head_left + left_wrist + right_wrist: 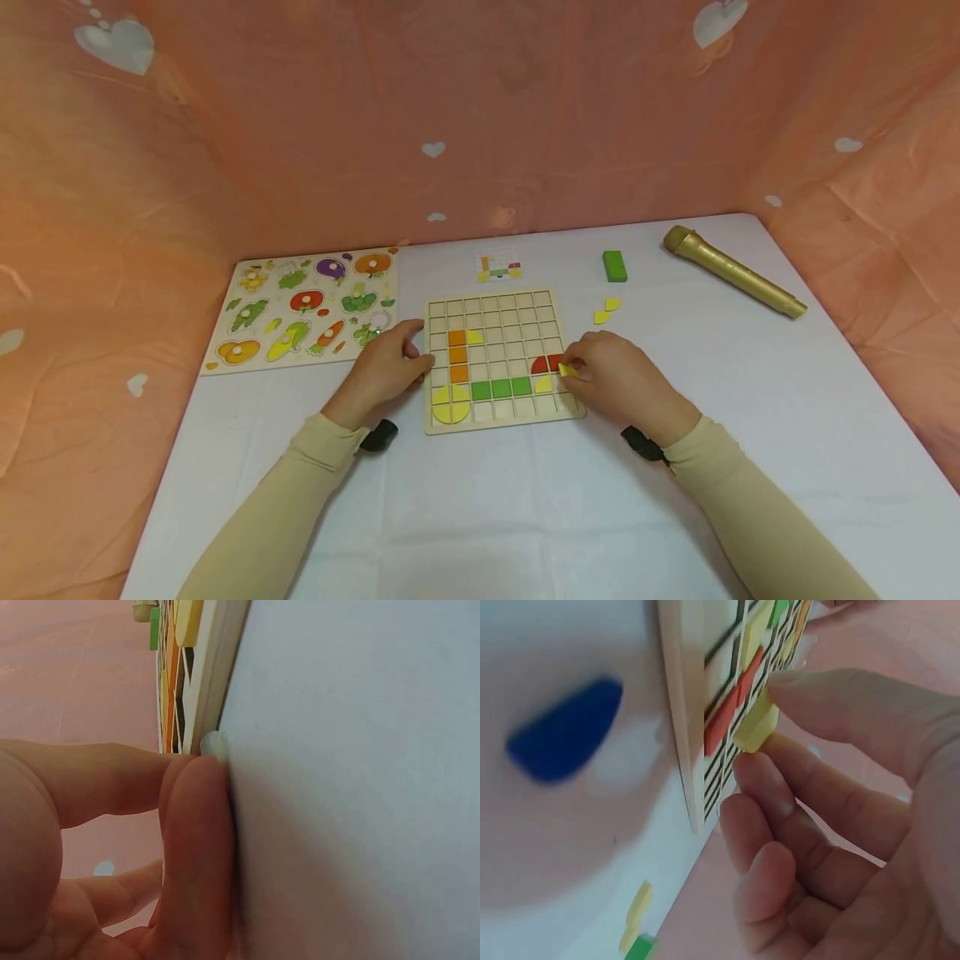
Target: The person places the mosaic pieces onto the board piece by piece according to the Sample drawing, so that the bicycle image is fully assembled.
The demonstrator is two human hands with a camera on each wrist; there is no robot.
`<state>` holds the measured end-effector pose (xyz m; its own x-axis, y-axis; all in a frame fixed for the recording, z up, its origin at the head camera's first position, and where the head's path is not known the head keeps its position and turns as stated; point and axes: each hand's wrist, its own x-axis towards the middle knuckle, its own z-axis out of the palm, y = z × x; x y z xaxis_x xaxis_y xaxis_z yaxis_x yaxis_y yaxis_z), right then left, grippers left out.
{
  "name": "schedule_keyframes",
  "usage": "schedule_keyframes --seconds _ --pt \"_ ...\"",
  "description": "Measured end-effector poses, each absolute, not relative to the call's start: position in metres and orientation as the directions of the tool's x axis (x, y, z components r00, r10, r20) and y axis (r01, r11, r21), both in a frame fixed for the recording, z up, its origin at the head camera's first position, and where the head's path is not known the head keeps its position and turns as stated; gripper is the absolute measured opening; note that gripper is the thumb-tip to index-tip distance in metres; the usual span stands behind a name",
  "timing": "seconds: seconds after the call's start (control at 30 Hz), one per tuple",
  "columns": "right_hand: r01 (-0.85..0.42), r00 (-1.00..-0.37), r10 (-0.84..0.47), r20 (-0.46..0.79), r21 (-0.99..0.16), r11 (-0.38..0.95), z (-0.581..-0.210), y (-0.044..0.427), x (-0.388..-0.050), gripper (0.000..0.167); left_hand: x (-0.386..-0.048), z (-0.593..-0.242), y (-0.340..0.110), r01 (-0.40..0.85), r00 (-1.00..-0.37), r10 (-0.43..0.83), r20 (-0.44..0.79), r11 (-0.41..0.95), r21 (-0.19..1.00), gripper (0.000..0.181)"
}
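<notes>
A wooden grid board [491, 423] lies flat, with orange and green squares and yellow and red rounded pieces in its cells. Thumb and fingertips of my left hand [382, 367] touch the board's left edge; in the left wrist view the thumb [199, 840] lies low against the rim. My right hand [626, 379] pinches a yellow quarter-round piece [757, 727] between thumb and fingertips. It is above the board's right side, near two red pieces [546, 364]. On the table beside the board, a blue rounded piece [566, 731] shows only in the right wrist view.
A vegetable puzzle board [300, 317] lies at the left. Behind the grid is a small pattern card [498, 263]. Two loose yellow pieces [607, 311], a green block [614, 266] and a gold microphone [735, 271] lie at the right. A pink curtain [480, 125] surrounds the table.
</notes>
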<state>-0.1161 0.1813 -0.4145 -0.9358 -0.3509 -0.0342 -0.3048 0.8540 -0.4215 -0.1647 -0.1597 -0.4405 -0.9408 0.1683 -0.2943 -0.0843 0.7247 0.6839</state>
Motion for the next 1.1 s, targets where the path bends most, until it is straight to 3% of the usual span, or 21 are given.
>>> schedule_keyframes --seconds 1.1 --pt "-0.314 -0.935 -0.353 -0.039 -0.377 0.871 -0.424 0.169 -0.111 0.021 -0.163 -0.441 -0.159 -0.089 -0.940 0.165 -0.298 0.725 0.683 0.070"
